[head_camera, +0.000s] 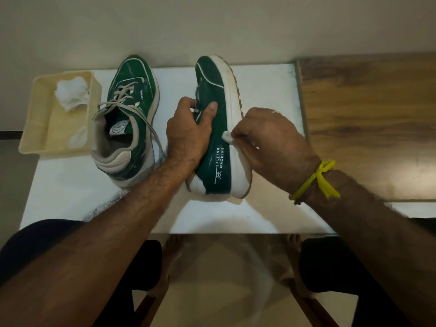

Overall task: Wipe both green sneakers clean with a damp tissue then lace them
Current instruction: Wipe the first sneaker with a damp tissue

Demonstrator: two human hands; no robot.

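Observation:
Two green sneakers with white soles are on a white board [264,90]. The left sneaker [132,119] stands upright, its grey laces threaded and lying loose. The right sneaker [218,128] is tipped on its side, sole facing right. My left hand [188,133] grips its upper, thumb across the green side. My right hand [269,142] pinches a small white tissue wad [227,137] against the white sole edge. A yellow band is tied on my right wrist.
A cream plastic tray [42,119] at the left holds crumpled white tissues [70,93]. A wooden surface [368,126] lies to the right of the board. My knees and bare feet show below a glass table edge.

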